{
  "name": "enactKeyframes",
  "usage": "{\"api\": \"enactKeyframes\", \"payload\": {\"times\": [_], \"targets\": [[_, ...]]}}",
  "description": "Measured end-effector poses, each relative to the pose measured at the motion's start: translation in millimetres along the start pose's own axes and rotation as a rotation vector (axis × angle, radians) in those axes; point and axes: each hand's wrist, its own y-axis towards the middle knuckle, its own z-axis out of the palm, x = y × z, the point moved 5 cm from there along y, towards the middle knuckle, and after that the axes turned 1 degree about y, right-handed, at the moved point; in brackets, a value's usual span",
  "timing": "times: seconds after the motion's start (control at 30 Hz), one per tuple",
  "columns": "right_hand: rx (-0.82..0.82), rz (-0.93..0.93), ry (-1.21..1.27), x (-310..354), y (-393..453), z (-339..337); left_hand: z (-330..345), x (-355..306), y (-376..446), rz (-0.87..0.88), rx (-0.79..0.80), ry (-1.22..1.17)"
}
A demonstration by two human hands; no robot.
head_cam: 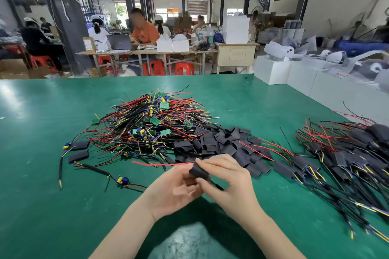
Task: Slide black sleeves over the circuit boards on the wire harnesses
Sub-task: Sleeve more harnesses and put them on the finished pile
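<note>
Both my hands meet just above the green table (42, 206). My right hand (229, 183) pinches one black sleeve (199, 171) between thumb and fingers, and a black cable (216, 185) runs out from under it. My left hand (174, 187) curls its fingers up to the sleeve's near end and holds one red wire (160, 164) that trails off to the left. I cannot see the board inside the sleeve.

To the left lies one loose harness (120, 180) with a yellow and blue part, and just beyond it two sleeves (79, 150) lie flat, side by side, the farther one touching a second yellow and blue part.

Right of my hands spreads a heap of sleeved harnesses (347, 164), too tangled to count. Beyond my fingers sits a heap of empty sleeves (219, 141), dozens of them. Behind that rises the big pile of bare harnesses (151, 122), red, yellow and black wires with at least six green boards (164, 105) showing.

Three white boxes (294, 75) line the table's far right edge. Farther off, several people (143, 31) sit at benches.
</note>
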Motion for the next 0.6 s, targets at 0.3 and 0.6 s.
{"api": "enactKeyframes", "payload": {"times": [0.3, 0.6], "targets": [[0.047, -0.009, -0.019, -3, -2, 3, -12, 5, 2, 0.03, -0.081, -0.14], [0.078, 0.051, -0.218, -17, 3, -23, -19, -13, -3, 0.132, -0.04, 0.142]]}}
